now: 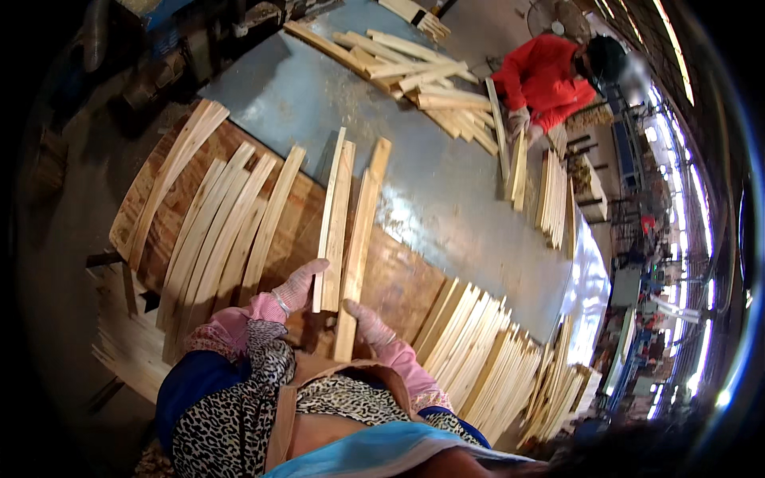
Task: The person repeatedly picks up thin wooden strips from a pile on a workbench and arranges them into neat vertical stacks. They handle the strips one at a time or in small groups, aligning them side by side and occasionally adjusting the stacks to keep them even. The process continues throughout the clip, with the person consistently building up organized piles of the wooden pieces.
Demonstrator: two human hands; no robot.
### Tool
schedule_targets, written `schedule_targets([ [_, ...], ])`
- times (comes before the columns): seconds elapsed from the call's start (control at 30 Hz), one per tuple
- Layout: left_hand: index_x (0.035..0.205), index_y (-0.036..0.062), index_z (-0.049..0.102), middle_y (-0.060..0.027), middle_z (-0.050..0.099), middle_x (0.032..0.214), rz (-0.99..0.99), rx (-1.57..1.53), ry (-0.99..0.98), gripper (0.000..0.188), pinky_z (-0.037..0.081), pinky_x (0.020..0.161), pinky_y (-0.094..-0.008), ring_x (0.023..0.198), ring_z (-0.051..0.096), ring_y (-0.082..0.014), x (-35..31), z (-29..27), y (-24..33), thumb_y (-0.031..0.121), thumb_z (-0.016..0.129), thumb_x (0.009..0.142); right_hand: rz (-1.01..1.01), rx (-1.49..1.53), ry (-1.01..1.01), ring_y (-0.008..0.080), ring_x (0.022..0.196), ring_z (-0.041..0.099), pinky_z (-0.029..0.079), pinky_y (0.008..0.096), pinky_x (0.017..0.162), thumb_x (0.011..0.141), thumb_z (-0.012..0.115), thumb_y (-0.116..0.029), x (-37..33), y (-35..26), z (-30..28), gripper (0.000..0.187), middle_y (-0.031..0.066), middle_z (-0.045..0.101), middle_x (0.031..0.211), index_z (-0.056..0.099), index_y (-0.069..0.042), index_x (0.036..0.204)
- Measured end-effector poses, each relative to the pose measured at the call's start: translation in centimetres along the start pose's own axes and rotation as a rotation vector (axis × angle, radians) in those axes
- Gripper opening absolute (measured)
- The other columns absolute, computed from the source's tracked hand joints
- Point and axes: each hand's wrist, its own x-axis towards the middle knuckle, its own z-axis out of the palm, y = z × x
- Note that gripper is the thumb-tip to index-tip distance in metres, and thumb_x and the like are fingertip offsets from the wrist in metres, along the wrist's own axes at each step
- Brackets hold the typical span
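Both of my hands wear pale knitted gloves below pink cuffs. My left hand (300,287) is closed at the near end of a narrow wooden slat (329,219), which seems tilted onto its edge. Against it lies a wider slat (339,231). My right hand (370,323) grips the right edge of a longer slat (362,247) near its lower end; the fingers underneath are hidden. These slats point away from me, across a brown plywood board (406,259) and onto a grey metal tabletop (446,231).
Several loose slats (215,231) lie to my left on the plywood. A dense row of slats (478,342) stands at right. Across the table is a jumbled slat pile (422,72). A co-worker in red (546,80) handles slats at the far right.
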Motion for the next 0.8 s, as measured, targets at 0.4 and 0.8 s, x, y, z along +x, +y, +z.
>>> schedule_targets([
  [0.4,0.129,0.0033,0.066,-0.0133,0.074,0.116,0.008,0.222,0.135,0.052,0.060,0.095,-0.0442,0.103,0.072,-0.0266,-7.0,-6.7,-9.1,0.036,0.075,0.089,-0.388,-0.289,0.640,0.0112,0.091,0.062,0.051,0.0264,0.083,0.104,0.069,-0.037,-9.2,11.0,4.3,0.042,0.0032,0.073,0.100,0.071,0.001,0.122],
  [0.8,0.137,-0.0022,0.058,-0.0215,0.072,0.118,0.075,0.093,-0.126,0.068,0.061,0.094,-0.0489,0.103,0.073,-0.0348,-14.2,-11.0,-9.2,0.045,0.074,0.092,-0.264,-1.252,1.098,0.0383,0.124,0.062,0.050,0.0490,0.102,0.088,0.071,-0.058,2.8,3.8,6.2,0.086,0.0202,0.063,0.135,0.043,-0.010,0.154],
])
